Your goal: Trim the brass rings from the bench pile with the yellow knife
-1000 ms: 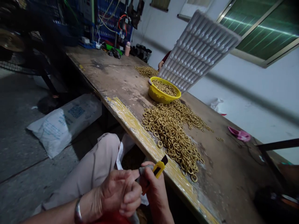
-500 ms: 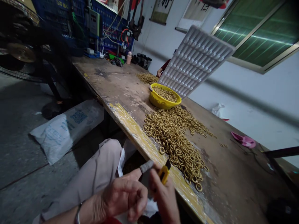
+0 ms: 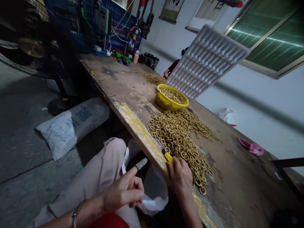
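- Yellow utility knife (image 3: 168, 156) is gripped in the right hand (image 3: 180, 177) at the near edge of the worn wooden table (image 3: 123, 82).
- Left hand (image 3: 124, 191) hovers over the lap holding nothing, its grey-wrapped index finger out and the others curled.
- Brass rings (image 3: 175, 133) lie heaped just beyond the knife, and a yellow bowl (image 3: 163, 102) holds more.

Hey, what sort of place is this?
Most likely a small workshop or factory: a long, worn wooden workbench, a heap of brass-coloured rings beside a yellow bowl of more, and blue crates with cables at the far end. The right hand grips a yellow utility knife.
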### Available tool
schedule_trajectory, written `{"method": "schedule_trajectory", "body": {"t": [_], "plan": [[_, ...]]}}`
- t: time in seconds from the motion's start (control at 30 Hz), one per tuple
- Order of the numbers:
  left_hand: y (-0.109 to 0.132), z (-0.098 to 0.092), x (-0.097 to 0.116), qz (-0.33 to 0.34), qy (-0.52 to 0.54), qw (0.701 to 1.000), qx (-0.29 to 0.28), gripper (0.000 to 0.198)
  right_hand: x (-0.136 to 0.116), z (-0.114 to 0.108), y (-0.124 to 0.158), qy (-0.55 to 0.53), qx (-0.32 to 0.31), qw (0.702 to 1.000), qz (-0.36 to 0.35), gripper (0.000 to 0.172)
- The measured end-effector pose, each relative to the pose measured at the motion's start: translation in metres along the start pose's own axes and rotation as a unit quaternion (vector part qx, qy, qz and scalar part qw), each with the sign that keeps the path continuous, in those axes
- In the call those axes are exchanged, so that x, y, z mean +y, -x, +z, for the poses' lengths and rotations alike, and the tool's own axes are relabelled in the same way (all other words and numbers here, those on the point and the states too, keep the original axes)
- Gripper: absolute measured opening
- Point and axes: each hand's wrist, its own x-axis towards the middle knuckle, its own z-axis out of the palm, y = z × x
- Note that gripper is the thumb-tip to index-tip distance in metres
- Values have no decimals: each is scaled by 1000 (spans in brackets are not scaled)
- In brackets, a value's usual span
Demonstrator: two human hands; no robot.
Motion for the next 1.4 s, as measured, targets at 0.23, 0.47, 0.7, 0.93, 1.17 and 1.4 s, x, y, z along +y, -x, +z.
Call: {"method": "schedule_trajectory", "body": {"t": [0.23, 0.47, 0.7, 0.93, 1.17, 1.4], "plan": [[-7, -1, -14, 6, -206, 975, 77, 18, -76, -17, 24, -306, 24, 951, -40, 16], [-14, -22, -55, -77, -19, 997, 2, 42, -128, 31, 54, -448, -106, 880, 120, 15], [-19, -36, -79, -117, 52, 991, -37, 58, -124, 49, 60, -347, -78, 933, 57, 17], [-20, -42, -90, -125, 76, 989, -21, 77, -130, 59, 47, -227, -99, 969, -20, 15], [-17, -43, -77, -66, -39, 996, 47, 60, -134, 40, 31, -239, -167, 956, -41, 11], [-22, -44, -76, -47, -50, 993, 94, 40, -146, 41, 37, -228, -159, 961, 5, 14]]}}
